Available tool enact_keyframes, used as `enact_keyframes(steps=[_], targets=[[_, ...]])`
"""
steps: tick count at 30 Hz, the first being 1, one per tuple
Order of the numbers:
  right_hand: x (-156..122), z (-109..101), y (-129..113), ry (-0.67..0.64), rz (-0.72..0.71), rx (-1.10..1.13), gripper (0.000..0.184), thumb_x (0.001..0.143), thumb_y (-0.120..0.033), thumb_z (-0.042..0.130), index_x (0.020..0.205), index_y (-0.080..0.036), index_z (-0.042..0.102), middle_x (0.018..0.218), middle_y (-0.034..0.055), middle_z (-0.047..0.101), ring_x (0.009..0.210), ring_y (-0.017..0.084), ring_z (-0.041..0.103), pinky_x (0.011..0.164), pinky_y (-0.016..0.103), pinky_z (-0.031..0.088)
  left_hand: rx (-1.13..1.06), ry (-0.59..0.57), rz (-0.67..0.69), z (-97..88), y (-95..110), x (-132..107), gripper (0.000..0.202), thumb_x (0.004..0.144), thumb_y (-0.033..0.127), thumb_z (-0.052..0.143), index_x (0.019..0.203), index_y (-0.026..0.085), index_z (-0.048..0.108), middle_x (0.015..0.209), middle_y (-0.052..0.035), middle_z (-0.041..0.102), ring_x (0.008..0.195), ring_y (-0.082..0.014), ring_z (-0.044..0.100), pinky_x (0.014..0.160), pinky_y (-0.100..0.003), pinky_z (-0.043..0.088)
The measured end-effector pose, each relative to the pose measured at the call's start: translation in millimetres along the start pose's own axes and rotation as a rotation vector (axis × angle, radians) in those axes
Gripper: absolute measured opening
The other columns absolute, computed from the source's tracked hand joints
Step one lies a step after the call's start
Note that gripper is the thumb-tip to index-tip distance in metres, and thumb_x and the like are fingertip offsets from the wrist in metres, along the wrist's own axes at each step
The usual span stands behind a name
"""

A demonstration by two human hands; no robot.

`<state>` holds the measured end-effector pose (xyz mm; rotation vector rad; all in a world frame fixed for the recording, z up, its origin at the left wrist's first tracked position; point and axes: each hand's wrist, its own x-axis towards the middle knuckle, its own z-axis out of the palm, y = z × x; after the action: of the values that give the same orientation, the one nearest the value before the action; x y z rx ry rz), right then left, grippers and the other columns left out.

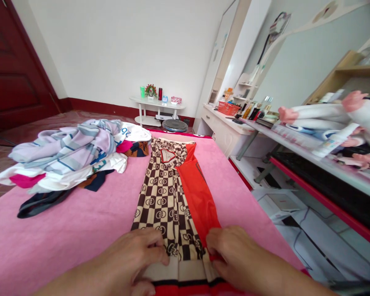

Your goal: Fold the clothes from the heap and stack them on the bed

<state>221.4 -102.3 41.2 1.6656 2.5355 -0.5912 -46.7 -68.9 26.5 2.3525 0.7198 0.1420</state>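
A long brown-and-cream checkered garment [163,197] lies stretched out in front of me, its heart-shaped cutout at the far end. Along its right side runs an orange-red sleeve [197,189]. The near end is a band of beige, black and red. My left hand [142,255] is curled closed on the left part of this end. On the right part, next to the orange-red fabric, my right hand [234,255] is also closed, fingers bent down onto the cloth. The fingertips of both hands are partly hidden.
The garment lies on a pink bed cover [89,234]. A heap of clothes [70,152] sits to the left. Beyond the bed stands a small white table [157,102]. On the right are a white dresser [218,123] and a glass-topped desk [296,139] crowded with things.
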Motion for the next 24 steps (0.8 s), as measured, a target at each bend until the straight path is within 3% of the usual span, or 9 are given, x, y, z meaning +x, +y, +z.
enact_keyframes(steps=[4,6,9,11,15,21,24], targets=[[4.0,-12.8,-13.4,0.024,-0.008,0.368,0.016,0.072,-0.012,0.053,0.082,-0.020,0.063,0.076,-0.0028,0.064,0.064,0.010,0.055,0.055,0.017,0.036,-0.067,0.046,0.042,-0.2,-7.6,-5.6,0.027,0.082,0.020,0.054,0.106,0.030,0.063,0.104,-0.0015,0.062,0.092,-0.0173,0.058,0.081,-0.024,0.046],[6.6,-15.8,-10.8,0.009,-0.081,0.410,0.021,0.075,-0.012,0.054,0.089,-0.022,0.065,0.083,-0.0024,0.066,0.071,0.010,0.058,0.063,0.017,0.041,-0.073,0.051,0.050,-5.7,-17.1,-10.5,0.031,0.085,0.016,0.048,0.108,0.031,0.063,0.104,-0.0008,0.064,0.092,-0.0164,0.059,0.082,-0.023,0.046],[10.3,-10.8,13.5,0.077,-0.133,0.269,0.027,0.077,-0.006,0.049,0.090,-0.022,0.066,0.088,0.0003,0.067,0.080,0.013,0.061,0.074,0.022,0.044,0.006,0.135,0.026,-16.1,-43.6,-20.3,0.044,0.083,0.008,0.042,0.112,0.032,0.063,0.112,-0.0009,0.063,0.101,-0.0180,0.058,0.089,-0.027,0.046],[10.5,-4.8,36.8,0.127,-0.189,0.148,0.036,0.079,-0.004,0.046,0.100,-0.023,0.066,0.105,0.0045,0.066,0.097,0.017,0.060,0.086,0.027,0.045,0.098,0.213,0.001,-20.8,-65.2,-27.4,0.051,0.081,0.004,0.041,0.117,0.034,0.061,0.123,-0.0010,0.058,0.112,-0.0207,0.053,0.097,-0.033,0.043],[5.8,2.2,65.8,0.122,-0.369,0.029,0.050,0.086,-0.011,0.045,0.130,-0.033,0.051,0.145,0.0039,0.040,0.133,0.021,0.036,0.108,0.040,0.032,0.217,0.208,-0.014,-20.9,-90.2,-34.3,0.057,0.082,0.004,0.042,0.123,0.041,0.056,0.140,0.0023,0.044,0.127,-0.0223,0.042,0.105,-0.039,0.038],[14.9,8.4,54.8,0.027,-0.413,0.059,0.045,0.089,-0.019,0.048,0.131,-0.035,0.051,0.147,0.0033,0.037,0.138,0.023,0.028,0.112,0.047,0.024,0.231,0.080,0.010,-16.7,-68.4,-15.9,0.060,0.074,0.008,0.056,0.122,0.044,0.056,0.148,0.0054,0.036,0.134,-0.0285,0.034,0.109,-0.047,0.030],[17.6,12.2,51.2,0.037,-0.419,0.124,0.040,0.092,-0.022,0.043,0.129,-0.032,0.053,0.142,0.0059,0.045,0.135,0.022,0.033,0.113,0.050,0.019,0.185,0.016,0.090,-21.1,-49.6,-9.7,0.048,0.082,0.016,0.051,0.122,0.043,0.057,0.144,0.0045,0.043,0.132,-0.0276,0.037,0.111,-0.049,0.026]])
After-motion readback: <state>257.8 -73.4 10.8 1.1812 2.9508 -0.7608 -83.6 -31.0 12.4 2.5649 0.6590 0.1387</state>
